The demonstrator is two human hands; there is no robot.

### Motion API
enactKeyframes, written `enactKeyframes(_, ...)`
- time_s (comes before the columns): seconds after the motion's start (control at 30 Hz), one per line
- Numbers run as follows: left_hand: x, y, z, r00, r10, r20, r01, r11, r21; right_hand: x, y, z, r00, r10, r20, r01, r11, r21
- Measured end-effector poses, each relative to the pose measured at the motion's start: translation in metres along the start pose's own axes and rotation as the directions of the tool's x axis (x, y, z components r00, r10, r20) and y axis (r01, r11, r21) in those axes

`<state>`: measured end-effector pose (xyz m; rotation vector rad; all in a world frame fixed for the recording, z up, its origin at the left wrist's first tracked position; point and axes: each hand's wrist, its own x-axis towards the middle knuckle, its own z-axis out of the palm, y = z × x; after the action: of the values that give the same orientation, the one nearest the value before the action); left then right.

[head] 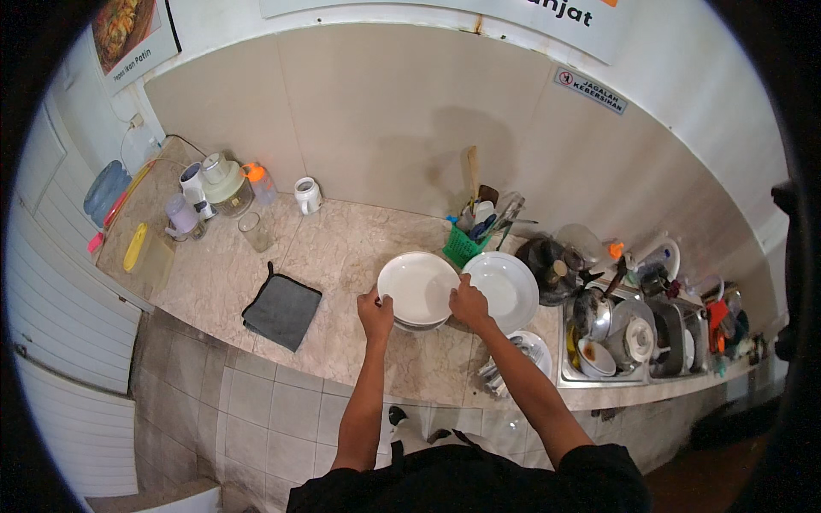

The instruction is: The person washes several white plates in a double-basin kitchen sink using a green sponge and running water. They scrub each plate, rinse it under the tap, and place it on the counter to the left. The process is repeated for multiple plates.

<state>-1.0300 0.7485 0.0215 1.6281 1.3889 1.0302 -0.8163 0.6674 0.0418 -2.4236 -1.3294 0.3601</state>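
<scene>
Between my two hands is a round white plate (418, 288), with at least one more dish showing beneath its near rim. My left hand (375, 314) grips the plate's left edge, thumb on the rim. On the opposite edge, my right hand (470, 304) has its fingers closed on the rim. Whether the plate is lifted or rests on the dish below, I cannot tell. Just to the right, another white plate (503, 292) lies on the counter, partly behind my right hand. A folded grey cloth (282, 312) with black edging lies left of my left hand.
A green basket of utensils (466, 246) stands behind the plates. Cutlery on a white plate (542, 352) sits under my right forearm. The steel sink (571, 378) holds dishes and pots. A drinking glass (254, 232), a white mug (308, 196) and a food processor (226, 186) stand at back left.
</scene>
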Motion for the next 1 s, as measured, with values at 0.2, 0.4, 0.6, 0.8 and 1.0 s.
enactKeyframes(0.2, 0.011, -0.017, 0.010, 0.998, -0.016, 0.063, 0.009, 0.994, 0.109, 0.006, 0.000, 0.004, 0.999, 0.006, -0.043, -0.006, 1.000, -0.001)
enactKeyframes(0.4, 0.006, -0.017, 0.011, 0.999, -0.023, -0.048, 0.034, 0.970, 0.241, -0.007, 0.023, -0.007, 0.989, -0.011, 0.148, -0.041, 0.936, 0.349)
enactKeyframes(0.6, -0.104, 0.079, 0.014, 0.965, 0.262, -0.011, -0.262, 0.963, -0.063, -0.099, 0.108, -0.074, 0.959, -0.184, 0.218, -0.082, 0.554, 0.828)
enactKeyframes(0.8, -0.273, 0.169, 0.137, 0.780, 0.104, 0.617, 0.000, 0.986, -0.165, -0.245, 0.273, -0.172, 0.997, -0.047, 0.062, -0.036, 0.439, 0.898)
enactKeyframes(1.0, -0.463, 0.259, 0.307, 0.374, 0.222, 0.900, -0.048, 0.974, -0.220, -0.407, 0.462, -0.248, 0.929, 0.369, -0.033, -0.113, 0.368, 0.923)
